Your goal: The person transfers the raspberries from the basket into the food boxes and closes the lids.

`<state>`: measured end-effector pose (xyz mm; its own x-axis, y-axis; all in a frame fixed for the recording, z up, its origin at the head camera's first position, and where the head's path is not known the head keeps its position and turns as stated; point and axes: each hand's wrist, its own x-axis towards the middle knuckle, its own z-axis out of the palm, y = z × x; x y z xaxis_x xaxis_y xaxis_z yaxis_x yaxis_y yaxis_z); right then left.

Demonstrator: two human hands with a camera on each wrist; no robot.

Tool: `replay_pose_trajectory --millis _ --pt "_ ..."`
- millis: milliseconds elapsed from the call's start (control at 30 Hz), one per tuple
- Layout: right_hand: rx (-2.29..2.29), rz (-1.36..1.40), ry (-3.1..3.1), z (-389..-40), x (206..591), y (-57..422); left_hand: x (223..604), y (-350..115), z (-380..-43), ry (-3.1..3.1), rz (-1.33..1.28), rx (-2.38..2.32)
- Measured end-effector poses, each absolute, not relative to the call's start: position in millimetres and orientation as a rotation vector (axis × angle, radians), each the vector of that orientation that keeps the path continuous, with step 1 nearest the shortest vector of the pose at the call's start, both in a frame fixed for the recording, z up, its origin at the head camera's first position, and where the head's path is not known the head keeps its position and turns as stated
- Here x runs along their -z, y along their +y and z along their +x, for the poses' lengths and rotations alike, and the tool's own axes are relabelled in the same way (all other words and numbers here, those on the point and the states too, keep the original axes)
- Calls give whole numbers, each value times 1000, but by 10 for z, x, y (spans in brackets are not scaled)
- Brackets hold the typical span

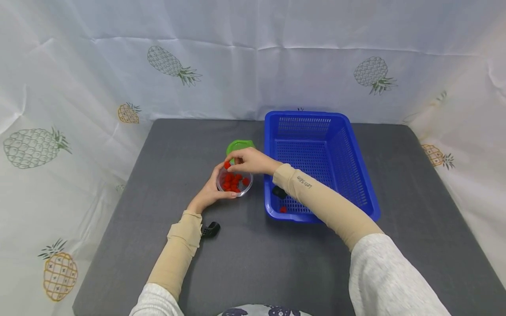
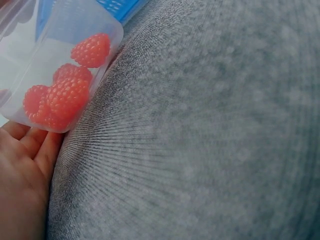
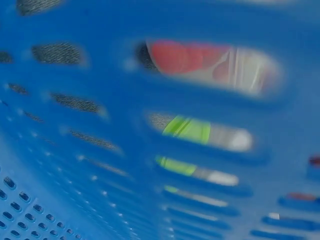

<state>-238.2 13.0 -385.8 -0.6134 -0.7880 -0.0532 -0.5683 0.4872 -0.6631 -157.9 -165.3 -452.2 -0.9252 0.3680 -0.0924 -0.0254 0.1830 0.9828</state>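
Observation:
My left hand [image 1: 208, 191] holds a clear plastic tub [image 1: 251, 184] on the table, thumb along its near side. Several red raspberries [image 1: 231, 180] lie inside. In the left wrist view, raspberries [image 2: 68, 97] show through the tub's wall [image 2: 111, 21], with the left fingers [image 2: 47, 150] against its base. Over the tub's far rim, my right hand [image 1: 251, 160] pinches one raspberry [image 1: 227, 165] between thumb and fingers. A green lid [image 1: 238, 144] lies just beyond, partly hidden by that hand. The right wrist view looks through the slots of a blue basket [image 3: 120, 125] towards the tub.
The blue plastic basket [image 1: 365, 184] stands right of the tub, under my right forearm. A single raspberry [image 1: 283, 210] lies in its near left corner. Black wrist cameras sit under both forearms. A pineapple-print curtain [image 1: 253, 79] hangs behind the dark grey table [image 1: 253, 263].

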Motion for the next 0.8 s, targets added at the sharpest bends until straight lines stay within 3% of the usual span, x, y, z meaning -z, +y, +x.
replay_pose_trajectory --millis 800 --pt "591 -1150 2425 -2354 3899 89 4551 -1665 -1606 2206 341 -1795"
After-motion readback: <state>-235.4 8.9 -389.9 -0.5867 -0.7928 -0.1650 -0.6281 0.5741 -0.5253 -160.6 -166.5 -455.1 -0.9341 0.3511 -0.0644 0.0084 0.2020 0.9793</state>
